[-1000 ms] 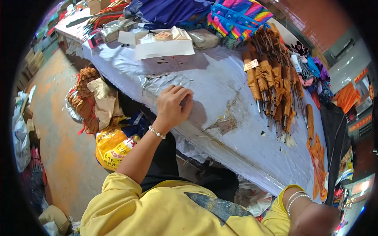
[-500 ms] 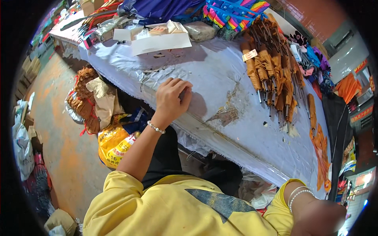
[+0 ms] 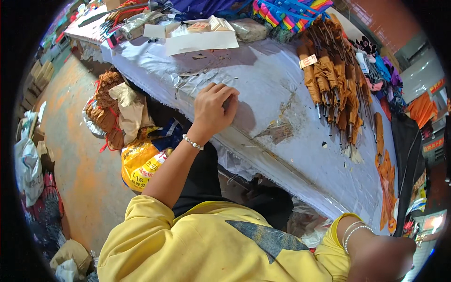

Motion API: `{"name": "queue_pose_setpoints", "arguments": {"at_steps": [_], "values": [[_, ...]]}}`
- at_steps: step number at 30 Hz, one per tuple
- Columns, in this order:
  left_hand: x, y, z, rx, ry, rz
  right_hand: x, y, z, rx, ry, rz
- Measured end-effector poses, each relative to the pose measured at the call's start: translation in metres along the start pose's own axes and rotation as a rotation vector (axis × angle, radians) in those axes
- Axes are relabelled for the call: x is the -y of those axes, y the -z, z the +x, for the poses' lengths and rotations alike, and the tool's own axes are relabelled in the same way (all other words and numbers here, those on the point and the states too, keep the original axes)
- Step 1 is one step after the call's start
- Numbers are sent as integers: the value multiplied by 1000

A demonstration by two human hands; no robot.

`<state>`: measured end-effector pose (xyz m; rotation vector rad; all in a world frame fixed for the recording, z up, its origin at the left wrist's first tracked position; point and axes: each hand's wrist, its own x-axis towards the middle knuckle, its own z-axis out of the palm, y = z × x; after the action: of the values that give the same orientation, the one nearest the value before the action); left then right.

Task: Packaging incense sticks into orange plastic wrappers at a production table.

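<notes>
My left hand (image 3: 216, 107) rests over the near edge of the cloth-covered table (image 3: 263, 80). Its fingers are loosely curled in, the thumb beside them, and nothing shows in them. A beaded bracelet (image 3: 193, 142) circles that wrist. At the lower right my right hand (image 3: 387, 256) is a blur beyond a bracelet; its fingers cannot be made out. Across the table, to the right, lies a pile of brown folded umbrellas (image 3: 329, 75) with metal shafts sticking out, a small paper tag (image 3: 308, 61) on top. Another narrow brown umbrella (image 3: 379, 134) lies apart from them.
White card and small paper stacks (image 3: 202, 42) sit at the table's far side, near rainbow-striped fabric (image 3: 289, 14). Under the left edge stand bundled brown umbrellas (image 3: 110, 105) and a yellow bag (image 3: 141, 167). Filled sacks (image 3: 29, 164) line the floor at far left.
The whole view has shifted slightly, so the table and its things sit a little further right and higher. My left hand keeps its curled pose at the table edge.
</notes>
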<state>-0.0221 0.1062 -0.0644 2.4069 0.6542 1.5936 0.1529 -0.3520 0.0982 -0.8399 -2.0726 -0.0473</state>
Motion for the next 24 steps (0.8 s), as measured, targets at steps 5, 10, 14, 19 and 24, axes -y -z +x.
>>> {"name": "queue_pose_setpoints", "arguments": {"at_steps": [5, 10, 14, 19, 24], "values": [[9, 3, 0, -12, -33, 10, -5, -45, 36, -7, -164, -101], [4, -22, -4, 67, -26, 9, -3, -75, 45, -141, -413, -363], [6, -11, -10, 166, 65, 16, -34, -78, 64, -332, -574, -562], [7, -13, -13, 181, -35, 29, -146, -47, 5, -105, -111, -919], [0, -11, -14, 202, -37, 58, -201, 66, -106, 1, -950, -1074]]}}
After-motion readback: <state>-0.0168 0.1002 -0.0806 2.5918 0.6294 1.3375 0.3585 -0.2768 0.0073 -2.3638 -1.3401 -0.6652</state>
